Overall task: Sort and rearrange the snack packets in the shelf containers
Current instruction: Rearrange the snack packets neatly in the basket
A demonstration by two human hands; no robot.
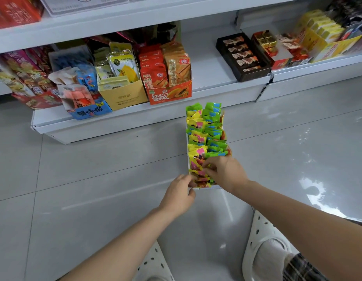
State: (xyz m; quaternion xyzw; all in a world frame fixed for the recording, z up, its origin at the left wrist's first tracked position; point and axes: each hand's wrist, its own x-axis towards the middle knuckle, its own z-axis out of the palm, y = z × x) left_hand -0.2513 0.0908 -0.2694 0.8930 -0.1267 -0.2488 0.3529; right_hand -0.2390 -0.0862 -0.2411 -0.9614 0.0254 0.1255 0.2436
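Both our hands work the near end of the tray on the floor: our left hand [181, 192] curls round the tray's [213, 187] near left corner, thumb outside the wall, steadying it, while our right hand [224, 171] reaches in from the right and pinches a yellow packet [198, 168] among the nearest ones. Left of centre, on the bottom shelf [208, 72], stand other boxes of snacks; a gap lies beside the orange box [169, 92]. The tray sits just in front of that shelf, filled with a yellow row on the left and a green row [213, 126] on the right, standing on edge. These packets look light, soft and crinkly, probably slippery, so we judge a pinch at the crimped top edge best. The tray seems thin card; we would lift it by both long walls.
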